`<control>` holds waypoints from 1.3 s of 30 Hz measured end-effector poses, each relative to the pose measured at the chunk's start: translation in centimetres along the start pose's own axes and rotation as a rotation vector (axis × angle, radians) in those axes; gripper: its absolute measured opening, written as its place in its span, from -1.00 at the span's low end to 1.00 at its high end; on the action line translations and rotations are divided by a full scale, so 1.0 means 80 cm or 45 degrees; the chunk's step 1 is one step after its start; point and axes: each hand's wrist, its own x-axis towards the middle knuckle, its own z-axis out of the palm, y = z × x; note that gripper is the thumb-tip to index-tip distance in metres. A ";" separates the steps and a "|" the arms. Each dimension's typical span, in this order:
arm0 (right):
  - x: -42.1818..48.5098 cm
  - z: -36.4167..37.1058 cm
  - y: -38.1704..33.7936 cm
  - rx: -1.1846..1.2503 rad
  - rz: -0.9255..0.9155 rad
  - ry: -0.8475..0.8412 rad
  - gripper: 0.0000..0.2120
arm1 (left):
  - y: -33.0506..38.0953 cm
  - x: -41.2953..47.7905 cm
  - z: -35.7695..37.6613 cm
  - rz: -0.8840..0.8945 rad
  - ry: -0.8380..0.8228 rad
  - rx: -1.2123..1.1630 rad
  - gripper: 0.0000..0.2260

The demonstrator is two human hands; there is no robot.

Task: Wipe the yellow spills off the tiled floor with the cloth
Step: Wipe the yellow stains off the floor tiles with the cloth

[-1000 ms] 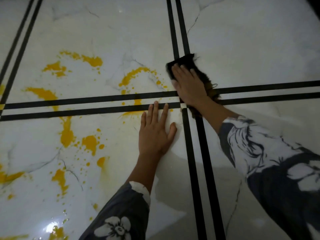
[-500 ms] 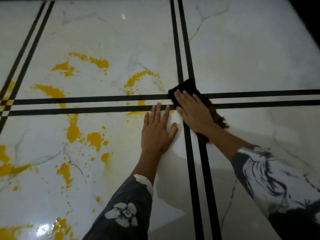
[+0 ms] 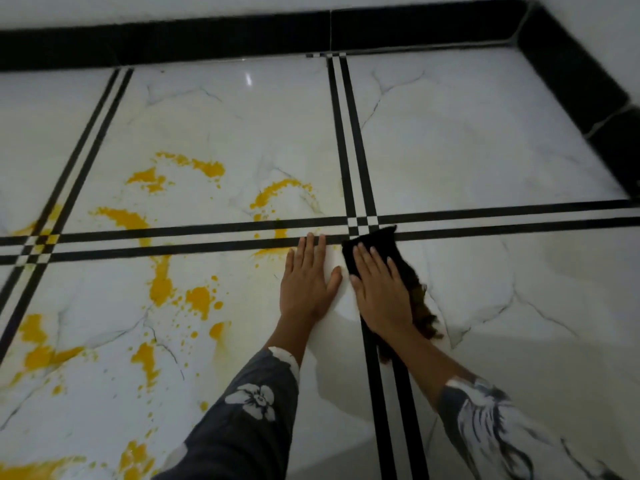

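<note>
My right hand (image 3: 381, 289) lies flat on a dark cloth (image 3: 375, 245), pressing it to the white marble floor (image 3: 485, 161) just below the crossing of the black tile lines. My left hand (image 3: 306, 280) rests flat on the floor beside it, fingers spread, holding nothing. Yellow spills (image 3: 161, 282) spread over the tiles to the left of both hands, in blotches and small drops; one curved streak (image 3: 273, 192) lies above the left hand. The cloth's near end shows brownish stains under my wrist.
Double black lines (image 3: 351, 150) cross the floor in a grid. A black skirting (image 3: 207, 39) runs along the far wall and turns down the right side (image 3: 581, 81). More yellow puddles (image 3: 38, 344) lie at the lower left.
My right hand has dragged the cloth toward me, from above the horizontal black lines to below them. The view has tilted up, so the far skirting shows. The left hand stays put.
</note>
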 end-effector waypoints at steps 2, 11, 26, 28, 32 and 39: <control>-0.028 -0.005 -0.016 0.062 0.048 -0.050 -0.44 | 0.000 -0.004 -0.008 -0.051 0.085 -0.064 -0.31; 0.044 0.001 -0.014 0.069 0.048 -0.038 -0.39 | -0.009 -0.043 0.010 -0.428 0.176 0.012 -0.30; 0.035 0.004 -0.041 0.114 -0.187 -0.201 -0.45 | -0.012 -0.043 0.011 -0.390 0.212 0.025 -0.31; 0.035 -0.007 -0.036 0.203 -0.257 -0.198 -0.40 | -0.011 -0.045 0.006 -0.408 0.203 -0.020 -0.32; 0.035 -0.037 -0.007 0.912 0.101 0.003 -0.62 | 0.038 -0.029 -0.013 -0.580 0.396 -0.414 -0.50; 0.013 -0.022 0.081 0.161 0.251 -0.107 -0.46 | 0.117 0.000 0.036 -0.133 0.077 -0.050 -0.41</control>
